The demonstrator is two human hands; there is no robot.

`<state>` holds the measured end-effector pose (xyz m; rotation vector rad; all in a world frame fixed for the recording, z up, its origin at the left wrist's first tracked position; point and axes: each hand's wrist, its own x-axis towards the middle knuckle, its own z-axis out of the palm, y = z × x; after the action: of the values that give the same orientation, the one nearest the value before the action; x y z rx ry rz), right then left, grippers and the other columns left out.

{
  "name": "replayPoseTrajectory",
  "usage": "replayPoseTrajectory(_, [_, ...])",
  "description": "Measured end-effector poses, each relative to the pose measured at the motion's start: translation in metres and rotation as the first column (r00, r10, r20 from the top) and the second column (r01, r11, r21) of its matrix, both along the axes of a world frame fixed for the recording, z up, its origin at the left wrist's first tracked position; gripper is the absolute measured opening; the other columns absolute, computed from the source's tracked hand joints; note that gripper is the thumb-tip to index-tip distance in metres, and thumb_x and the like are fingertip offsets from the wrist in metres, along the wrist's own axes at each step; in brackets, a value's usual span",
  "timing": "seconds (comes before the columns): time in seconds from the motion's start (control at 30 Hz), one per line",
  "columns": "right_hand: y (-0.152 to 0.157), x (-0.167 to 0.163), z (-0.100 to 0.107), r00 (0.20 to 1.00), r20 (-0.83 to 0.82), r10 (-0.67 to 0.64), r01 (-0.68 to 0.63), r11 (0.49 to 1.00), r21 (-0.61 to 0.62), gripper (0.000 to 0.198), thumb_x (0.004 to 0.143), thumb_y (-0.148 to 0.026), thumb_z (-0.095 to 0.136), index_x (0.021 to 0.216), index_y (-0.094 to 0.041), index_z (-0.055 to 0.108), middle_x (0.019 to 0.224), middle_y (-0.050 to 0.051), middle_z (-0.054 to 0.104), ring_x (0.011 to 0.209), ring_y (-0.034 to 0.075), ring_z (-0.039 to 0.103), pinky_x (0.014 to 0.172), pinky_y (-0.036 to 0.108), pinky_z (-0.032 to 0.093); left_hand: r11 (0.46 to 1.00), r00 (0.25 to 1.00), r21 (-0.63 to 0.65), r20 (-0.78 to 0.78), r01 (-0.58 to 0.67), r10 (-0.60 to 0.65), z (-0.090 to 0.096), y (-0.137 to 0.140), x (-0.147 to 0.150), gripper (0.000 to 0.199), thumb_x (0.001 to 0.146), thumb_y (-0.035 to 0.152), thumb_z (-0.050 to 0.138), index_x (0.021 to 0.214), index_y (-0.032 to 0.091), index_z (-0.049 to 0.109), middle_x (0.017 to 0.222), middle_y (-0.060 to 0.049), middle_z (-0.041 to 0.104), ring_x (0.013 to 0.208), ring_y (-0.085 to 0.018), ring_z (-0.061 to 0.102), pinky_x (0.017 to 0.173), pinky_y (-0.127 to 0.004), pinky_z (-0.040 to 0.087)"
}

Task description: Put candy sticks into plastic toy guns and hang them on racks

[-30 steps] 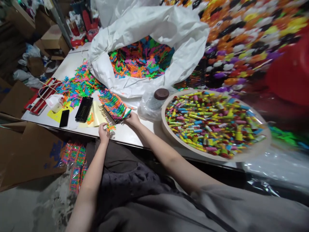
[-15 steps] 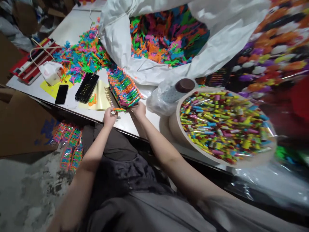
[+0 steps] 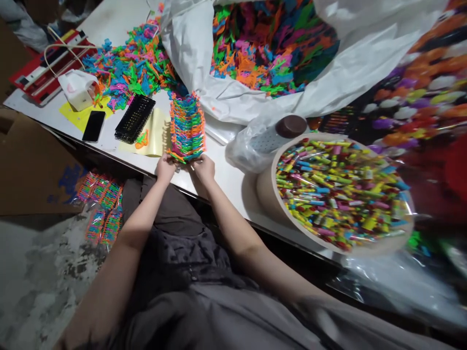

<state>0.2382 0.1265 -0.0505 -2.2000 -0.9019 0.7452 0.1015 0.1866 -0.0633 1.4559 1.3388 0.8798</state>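
A block of small stretchy-looking plastic figures [image 3: 188,129] in orange, green, blue and pink lies in tight rows on the white table [image 3: 229,172]. My left hand [image 3: 166,167] is closed at its near left corner, fingers pinched on the closest figures. At the near right corner my right hand [image 3: 203,169] is also closed on the block, its fingertips partly hidden. Whatever holds the rows from below is covered by the figures. Left of the block lie a yellow sheet [image 3: 157,129], a few loose orange and green figures [image 3: 142,139] and a black slotted tray [image 3: 135,119].
Loose figures [image 3: 134,63] are heaped behind, beside a large white sack [image 3: 193,48] full of more. A phone [image 3: 94,126] lies left. To the right stand a bagged bottle [image 3: 272,136] and a round tub [image 3: 268,180] of small colourful pieces. Packed figures [image 3: 104,194] sit below the table.
The block has turned from slanting to pointing straight away from me. My left hand, earlier holding a green and orange piece at the front, is now against the block's near corner.
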Motion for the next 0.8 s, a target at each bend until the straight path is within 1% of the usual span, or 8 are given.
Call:
replayPoseTrajectory(0.1, [0.000,0.000,-0.005,1.000,0.020,0.001,-0.001,1.000,-0.001,0.023,0.072,-0.037,0.061,0.082,-0.017,0.063,0.084,0.004,0.068,0.074,0.017,0.058,0.062,0.024,0.036,0.998,0.999,-0.044,0.007,-0.048,0.049,0.003,0.001,0.000,0.020,0.063,0.003,0.062,0.071,0.017,0.050,0.074,-0.002,0.066,0.074,-0.015,0.065,0.068,-0.024,0.051])
replayPoseTrajectory(0.23, [-0.001,0.001,-0.012,0.997,0.076,0.028,-0.029,1.000,0.011,0.023,0.074,-0.039,0.061,0.082,-0.018,0.061,0.087,0.003,0.068,0.075,0.016,0.058,0.061,0.023,0.033,0.992,0.993,-0.087,0.070,-0.093,0.100,0.007,0.002,0.000,0.019,0.065,0.002,0.061,0.077,0.015,0.054,0.076,-0.003,0.068,0.077,-0.016,0.067,0.073,-0.025,0.051])
replayPoseTrajectory(0.4, [-0.001,0.000,-0.011,0.997,0.068,0.038,-0.040,0.999,0.030,0.020,0.073,-0.036,0.062,0.080,-0.018,0.059,0.085,0.001,0.066,0.076,0.015,0.058,0.061,0.022,0.033,0.988,0.991,-0.091,0.036,-0.124,0.127,0.010,0.005,0.001,0.023,0.064,0.002,0.063,0.082,0.013,0.054,0.081,-0.006,0.067,0.080,-0.017,0.067,0.077,-0.026,0.051])
replayPoseTrajectory(0.5, [-0.001,0.000,-0.008,0.996,0.087,0.037,-0.040,0.999,0.036,0.021,0.073,-0.037,0.062,0.080,-0.017,0.059,0.084,0.001,0.065,0.076,0.015,0.057,0.061,0.023,0.031,0.994,0.995,-0.052,0.014,-0.096,0.097,0.010,0.005,0.001,0.025,0.064,0.003,0.064,0.085,0.013,0.054,0.083,-0.006,0.067,0.081,-0.017,0.066,0.078,-0.027,0.051])
replayPoseTrajectory(0.57, [-0.001,0.000,-0.007,0.995,0.095,0.035,-0.038,0.999,0.030,0.023,0.073,-0.038,0.062,0.080,-0.017,0.059,0.083,0.001,0.065,0.075,0.015,0.056,0.060,0.023,0.030,0.998,0.998,-0.016,-0.028,-0.065,0.064,0.010,0.004,0.000,0.022,0.064,0.003,0.063,0.081,0.014,0.053,0.080,-0.004,0.066,0.080,-0.017,0.066,0.077,-0.027,0.050])
replayPoseTrajectory(0.73, [-0.002,0.000,-0.007,0.995,0.087,0.039,-0.042,0.998,0.038,0.024,0.075,-0.040,0.063,0.081,-0.017,0.058,0.083,0.000,0.064,0.073,0.013,0.055,0.060,0.023,0.030,0.988,0.983,0.154,-0.181,0.014,0.014,0.009,0.000,-0.001,0.018,0.066,0.007,0.064,0.076,0.016,0.053,0.082,-0.004,0.064,0.084,-0.018,0.062,0.077,-0.028,0.048])
replayPoseTrajectory(0.8, [-0.003,0.000,-0.008,0.995,0.096,0.034,-0.037,0.999,0.031,0.025,0.075,-0.041,0.063,0.081,-0.017,0.057,0.082,0.000,0.064,0.072,0.013,0.054,0.059,0.022,0.030,0.984,0.976,0.177,-0.217,0.035,0.005,0.009,-0.001,0.000,0.017,0.067,0.007,0.064,0.076,0.016,0.053,0.082,-0.005,0.064,0.085,-0.019,0.061,0.077,-0.028,0.047])
